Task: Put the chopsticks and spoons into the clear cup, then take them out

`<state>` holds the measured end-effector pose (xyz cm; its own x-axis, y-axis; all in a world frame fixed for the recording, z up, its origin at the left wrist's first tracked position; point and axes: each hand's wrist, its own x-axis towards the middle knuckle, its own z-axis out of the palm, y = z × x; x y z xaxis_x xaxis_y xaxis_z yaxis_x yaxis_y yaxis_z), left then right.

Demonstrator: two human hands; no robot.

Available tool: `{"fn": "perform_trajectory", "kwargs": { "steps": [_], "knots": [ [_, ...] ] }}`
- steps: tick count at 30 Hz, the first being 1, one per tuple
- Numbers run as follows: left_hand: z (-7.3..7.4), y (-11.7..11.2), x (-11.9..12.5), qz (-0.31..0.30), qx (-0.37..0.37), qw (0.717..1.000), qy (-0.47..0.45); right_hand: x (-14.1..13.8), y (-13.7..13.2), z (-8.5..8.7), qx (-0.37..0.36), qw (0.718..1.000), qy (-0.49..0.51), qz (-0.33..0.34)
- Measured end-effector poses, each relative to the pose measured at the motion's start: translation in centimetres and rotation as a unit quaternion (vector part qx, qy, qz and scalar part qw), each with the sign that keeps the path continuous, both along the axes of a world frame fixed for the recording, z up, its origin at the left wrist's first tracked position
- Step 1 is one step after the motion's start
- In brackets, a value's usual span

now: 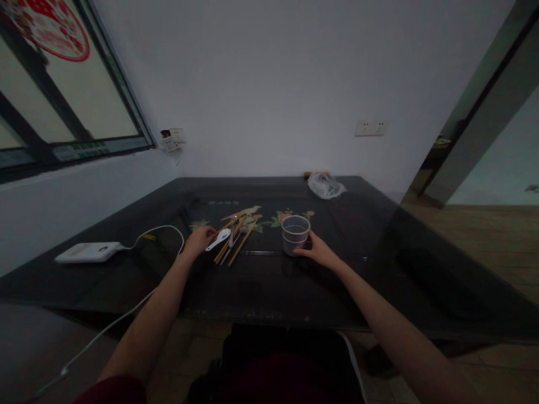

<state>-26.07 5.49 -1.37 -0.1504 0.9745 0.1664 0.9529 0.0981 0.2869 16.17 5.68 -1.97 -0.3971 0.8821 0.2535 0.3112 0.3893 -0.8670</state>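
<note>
A clear plastic cup (295, 235) stands upright on the dark table, with my right hand (318, 249) wrapped around its right side, thumb in front. To the left, my left hand (199, 241) has its fingers drawn together at the near end of a wooden chopstick (224, 225). Beside those fingertips lies a white spoon (218, 239) with a small blue mark on it. Several more chopsticks (243, 242) lie in a loose, slanting bunch, and a metal utensil (231, 235) rests among them. My left fingertips are partly hidden by the hand itself.
The dark table (261, 292) has a printed bird and flowers. A white power bank (88, 252) sits at the left, its white cable (126, 314) passing under my left arm. At the back right is a crumpled plastic bag (325, 186). A dark flat object (438, 283) lies at the right.
</note>
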Motion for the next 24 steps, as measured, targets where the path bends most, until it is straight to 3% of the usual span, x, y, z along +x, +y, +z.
{"fn": "perform_trajectory", "kwargs": {
  "steps": [24],
  "knots": [
    [0.8,-1.1,1.2,-0.030,0.005,0.999,-0.018,0.0,-0.3,0.5,0.003,1.000,-0.016,-0.006]
  ]
}}
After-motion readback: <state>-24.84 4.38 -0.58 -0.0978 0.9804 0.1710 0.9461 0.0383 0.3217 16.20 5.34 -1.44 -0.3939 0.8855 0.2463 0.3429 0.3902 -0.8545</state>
